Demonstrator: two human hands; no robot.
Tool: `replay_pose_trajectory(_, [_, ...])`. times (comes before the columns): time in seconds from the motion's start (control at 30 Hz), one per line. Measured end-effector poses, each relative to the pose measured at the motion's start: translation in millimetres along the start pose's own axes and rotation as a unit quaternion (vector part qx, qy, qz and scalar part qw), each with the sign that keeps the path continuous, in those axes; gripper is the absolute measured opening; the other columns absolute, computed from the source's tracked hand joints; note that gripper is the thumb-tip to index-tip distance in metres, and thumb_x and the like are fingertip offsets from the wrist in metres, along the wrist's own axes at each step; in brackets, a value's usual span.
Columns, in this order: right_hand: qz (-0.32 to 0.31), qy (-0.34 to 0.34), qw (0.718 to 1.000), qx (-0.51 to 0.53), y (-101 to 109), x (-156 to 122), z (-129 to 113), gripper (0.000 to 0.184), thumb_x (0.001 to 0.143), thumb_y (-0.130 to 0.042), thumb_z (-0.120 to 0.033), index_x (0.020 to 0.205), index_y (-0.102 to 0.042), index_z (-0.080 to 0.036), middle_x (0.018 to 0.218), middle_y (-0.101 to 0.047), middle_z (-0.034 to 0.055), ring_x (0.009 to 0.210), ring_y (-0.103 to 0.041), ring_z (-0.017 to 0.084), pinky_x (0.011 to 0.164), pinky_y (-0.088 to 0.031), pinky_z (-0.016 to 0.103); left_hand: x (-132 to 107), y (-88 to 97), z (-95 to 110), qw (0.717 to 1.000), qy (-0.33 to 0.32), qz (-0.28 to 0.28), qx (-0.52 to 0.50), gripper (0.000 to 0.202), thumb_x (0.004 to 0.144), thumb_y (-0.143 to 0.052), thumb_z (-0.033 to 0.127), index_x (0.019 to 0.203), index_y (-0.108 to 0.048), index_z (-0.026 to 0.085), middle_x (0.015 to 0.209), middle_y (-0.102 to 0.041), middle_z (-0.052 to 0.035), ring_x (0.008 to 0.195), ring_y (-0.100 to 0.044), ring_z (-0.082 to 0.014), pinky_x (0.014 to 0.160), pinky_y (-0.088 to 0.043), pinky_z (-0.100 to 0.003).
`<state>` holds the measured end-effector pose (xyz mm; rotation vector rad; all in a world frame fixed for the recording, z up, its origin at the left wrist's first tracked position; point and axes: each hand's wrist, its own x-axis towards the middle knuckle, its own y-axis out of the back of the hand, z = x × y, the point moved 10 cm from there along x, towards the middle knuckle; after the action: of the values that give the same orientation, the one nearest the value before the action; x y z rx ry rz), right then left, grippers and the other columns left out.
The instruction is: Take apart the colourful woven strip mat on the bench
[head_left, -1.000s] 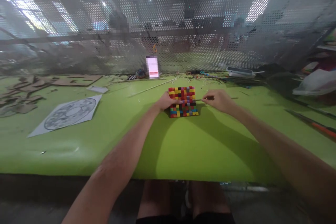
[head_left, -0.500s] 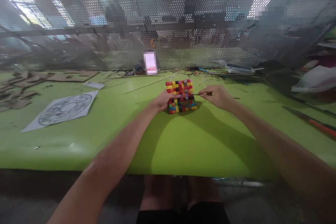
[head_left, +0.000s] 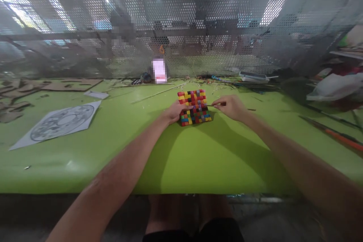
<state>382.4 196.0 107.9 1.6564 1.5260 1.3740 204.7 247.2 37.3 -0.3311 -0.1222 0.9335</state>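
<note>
A small panel woven from red, yellow, black, blue and purple strips (head_left: 202, 116) is tilted up on the green table. My left hand (head_left: 173, 113) grips it by its left side, thumb laid across the front. At its right edge, my right hand (head_left: 233, 107) pinches a thin dark stick-like piece (head_left: 209, 105). The tip of that piece meets the panel's edge; whether it goes between the strips I cannot tell. A brown end (head_left: 251, 109) shows beyond my right wrist, perhaps part of the same piece.
On the left lie a paper with a printed ring pattern (head_left: 64, 121) and cut cardboard pieces (head_left: 76, 85). Along the back, a phone (head_left: 159, 71) leans by the perforated screen (head_left: 181, 41), and a white tray (head_left: 253, 77) sits among scraps. An orange-handled tool (head_left: 343, 139) is at right.
The camera view has shifted slightly. Both hands keep their grip on the woven panel and the thin piece, which stay in nearly the same place.
</note>
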Motion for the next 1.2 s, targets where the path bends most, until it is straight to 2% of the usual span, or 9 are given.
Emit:
replay_pose_trajectory(0.27, [-0.022,-0.039,0.999,0.012,-7.6,0.8,7.1,0.024,0.089,-0.065,-0.019,0.1,-0.086,-0.023,0.098,-0.081,0.0085,0.073,-0.067,0.02,0.066,-0.046,0.032,6.6,7.2,-6.5,1.0,-0.002,-0.005,-0.008,0.045,0.079,-0.08,0.012,0.123,-0.072,0.017,0.115,-0.079,-0.0152,0.112,-0.075,-0.034,0.107,-0.055,-0.062])
replay_pose_trajectory(0.33, [-0.032,-0.034,0.999,0.029,-8.6,1.2,6.5,0.025,0.089,-0.064,-0.021,0.102,-0.086,-0.022,0.097,-0.081,0.0091,0.068,-0.063,0.018,0.064,-0.044,0.031,7.3,9.6,-7.0,1.0,-0.001,-0.004,-0.017,0.047,0.078,-0.079,0.009,0.123,-0.071,0.017,0.114,-0.08,-0.015,0.109,-0.076,-0.0332,0.105,-0.056,-0.061])
replay_pose_trajectory(0.47, [-0.052,-0.033,0.996,0.063,-11.7,2.0,8.6,0.029,0.089,-0.065,-0.03,0.106,-0.085,-0.018,0.083,-0.078,0.0084,0.055,-0.049,0.013,0.056,-0.036,0.029,6.0,11.5,-6.1,0.999,0.0,-0.001,-0.038,0.053,0.076,-0.078,0.004,0.128,-0.069,0.017,0.111,-0.08,-0.0158,0.106,-0.077,-0.0335,0.102,-0.058,-0.061])
replay_pose_trajectory(0.63, [-0.068,-0.044,0.988,0.129,-17.2,3.0,14.3,0.027,0.087,-0.065,-0.025,0.104,-0.085,-0.017,0.092,-0.08,0.0107,0.069,-0.063,0.018,0.067,-0.048,0.031,4.7,9.1,-7.4,0.999,0.014,-0.003,-0.046,0.053,0.079,-0.077,0.005,0.131,-0.068,0.015,0.111,-0.08,-0.0172,0.105,-0.077,-0.0341,0.102,-0.058,-0.062])
replay_pose_trajectory(0.73, [-0.08,-0.037,0.986,0.139,-21.2,2.2,11.4,0.028,0.088,-0.063,-0.024,0.107,-0.084,-0.018,0.094,-0.08,0.0102,0.071,-0.066,0.018,0.069,-0.051,0.032,6.2,9.0,-7.8,0.999,0.012,-0.005,-0.044,0.052,0.08,-0.076,0.005,0.13,-0.069,0.015,0.113,-0.079,-0.0177,0.105,-0.077,-0.0341,0.102,-0.058,-0.061])
replay_pose_trajectory(0.87, [-0.058,0.005,0.994,0.089,-18.1,1.4,-2.7,0.03,0.091,-0.06,-0.019,0.11,-0.083,-0.02,0.1,-0.08,0.01,0.081,-0.07,0.021,0.074,-0.052,0.033,8.9,9.3,-8.3,0.999,0.009,-0.008,-0.041,0.051,0.079,-0.076,0.004,0.129,-0.069,0.015,0.115,-0.079,-0.0185,0.108,-0.076,-0.0341,0.103,-0.058,-0.059])
replay_pose_trajectory(0.97, [-0.031,0.031,0.998,0.045,-13.7,-0.1,-13.1,0.024,0.093,-0.064,-0.023,0.106,-0.084,-0.02,0.102,-0.08,0.0113,0.088,-0.071,0.024,0.079,-0.052,0.035,9.4,8.3,-8.7,0.999,0.015,-0.009,-0.032,0.051,0.08,-0.075,0.003,0.13,-0.069,0.016,0.116,-0.078,-0.0181,0.108,-0.077,-0.0333,0.104,-0.057,-0.058])
replay_pose_trajectory(1.2, [-0.017,0.013,0.999,0.023,-12.0,-4.1,-19.0,0.025,0.096,-0.064,-0.028,0.109,-0.084,-0.02,0.103,-0.081,0.0111,0.085,-0.072,0.024,0.076,-0.054,0.036,8.3,6.1,-5.7,1.0,0.008,-0.008,-0.024,0.05,0.082,-0.074,0.003,0.13,-0.068,0.016,0.119,-0.078,-0.018,0.11,-0.076,-0.0335,0.104,-0.057,-0.06])
